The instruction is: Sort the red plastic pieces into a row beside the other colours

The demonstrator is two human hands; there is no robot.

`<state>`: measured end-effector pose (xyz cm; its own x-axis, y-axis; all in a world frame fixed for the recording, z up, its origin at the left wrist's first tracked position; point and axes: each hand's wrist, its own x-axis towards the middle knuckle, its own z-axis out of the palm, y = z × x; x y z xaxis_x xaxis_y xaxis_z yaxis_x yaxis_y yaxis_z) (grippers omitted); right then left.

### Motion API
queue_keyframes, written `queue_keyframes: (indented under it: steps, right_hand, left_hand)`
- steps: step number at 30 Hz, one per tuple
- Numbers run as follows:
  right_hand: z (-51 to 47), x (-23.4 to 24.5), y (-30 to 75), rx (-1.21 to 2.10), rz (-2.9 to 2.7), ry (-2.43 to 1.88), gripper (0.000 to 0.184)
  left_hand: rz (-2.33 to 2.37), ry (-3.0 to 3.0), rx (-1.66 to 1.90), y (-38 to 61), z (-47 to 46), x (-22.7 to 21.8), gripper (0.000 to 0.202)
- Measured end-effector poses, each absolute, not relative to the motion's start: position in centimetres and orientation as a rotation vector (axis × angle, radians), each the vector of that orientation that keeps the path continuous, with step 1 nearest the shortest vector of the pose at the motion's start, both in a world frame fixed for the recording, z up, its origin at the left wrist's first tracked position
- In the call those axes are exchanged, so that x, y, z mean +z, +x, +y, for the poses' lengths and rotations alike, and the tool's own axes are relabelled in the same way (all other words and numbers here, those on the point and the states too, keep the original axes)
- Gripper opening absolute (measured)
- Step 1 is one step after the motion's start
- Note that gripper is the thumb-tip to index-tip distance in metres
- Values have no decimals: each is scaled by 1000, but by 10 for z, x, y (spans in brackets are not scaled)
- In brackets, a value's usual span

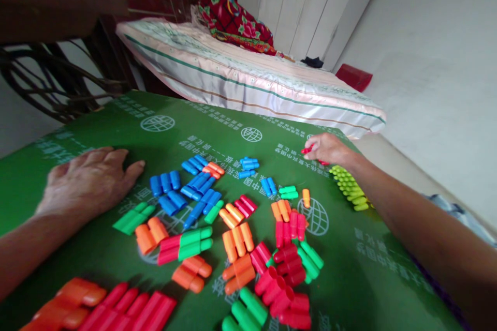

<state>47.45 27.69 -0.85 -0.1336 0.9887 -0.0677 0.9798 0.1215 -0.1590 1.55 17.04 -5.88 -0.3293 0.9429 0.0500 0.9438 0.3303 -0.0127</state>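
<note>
Right of centre, the right hand (330, 149) pinches a red cap (306, 150) near yellow caps (349, 189) seemingly already rowed; at left the left hand (91, 178) lies flat, grasping nothing, and lower-centre mixed caps (237, 242) remain unrowed.

A bed (240, 83) with stripes along its side is standing at the back. A red flowery blanket (236, 23) is lying in a heap on it, and a small black thing (312, 62) is lying there too. A pale wardrobe (291, 5) is standing behind. A red thing (354, 78) is resting by the white wall (435, 46).
</note>
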Motion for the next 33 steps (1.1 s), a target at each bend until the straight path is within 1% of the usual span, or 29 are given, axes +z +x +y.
queue_keyframes:
  steps: [3,7,21,33]
  right_hand:
    - [316,-10,503,131,-2090,-2155,31]
    - [339,-18,516,103,-1961,-2297,32]
    - [339,-24,508,120,-1956,-2369,26]
    - [345,-28,510,69,-1998,-2384,29]
  left_hand:
    - [-2511,-1793,-34,15,170,-61,88]
    - [-2502,-1802,-39,15,170,-62,86]
    - [-2517,-1810,-17,16,169,-60,80]
    - [-2492,-1825,-39,16,170,-61,78]
